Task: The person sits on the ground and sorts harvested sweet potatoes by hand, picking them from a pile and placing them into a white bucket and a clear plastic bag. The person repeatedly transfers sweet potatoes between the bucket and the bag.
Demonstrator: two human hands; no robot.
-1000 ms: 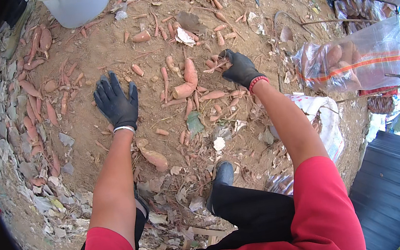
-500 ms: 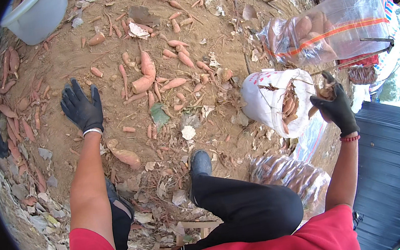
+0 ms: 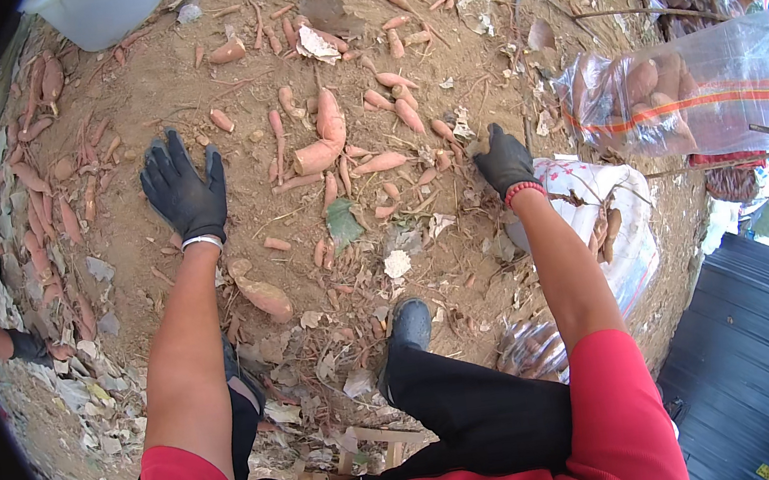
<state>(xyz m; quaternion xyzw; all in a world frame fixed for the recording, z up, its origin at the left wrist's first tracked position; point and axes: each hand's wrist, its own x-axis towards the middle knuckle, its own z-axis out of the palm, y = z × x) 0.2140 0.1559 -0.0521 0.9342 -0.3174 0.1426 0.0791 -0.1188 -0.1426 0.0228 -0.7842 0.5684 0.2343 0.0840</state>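
My left hand [image 3: 184, 188], in a black glove, is spread flat over the sandy soil with nothing in it. A short sweet potato piece [image 3: 222, 120] lies just past its fingers. My right hand [image 3: 503, 160], gloved too, is at the near side of a white bucket [image 3: 629, 196] holding sweet potatoes; its fingers are apart, and nothing shows in them. Between the hands lie a thick bent sweet potato [image 3: 324, 134] and several thin ones [image 3: 408, 116]. A larger sweet potato [image 3: 263, 293] rests closer to my boot. My right forearm hides part of the bucket.
A clear plastic bag [image 3: 703, 95] of sweet potatoes stands at right, propped by rods. A pale tub [image 3: 102, 11] is at the far left. Another person's gloved hand [image 3: 30, 349] is at the left edge. Sweet potatoes [image 3: 36, 220] are heaped along the left; dry leaves litter the soil.
My right hand has swung left from over the bucket's mouth to the soil beside it; the sweet potato seen at its fingers is gone from it. My left hand stays spread. The view has shifted rightward.
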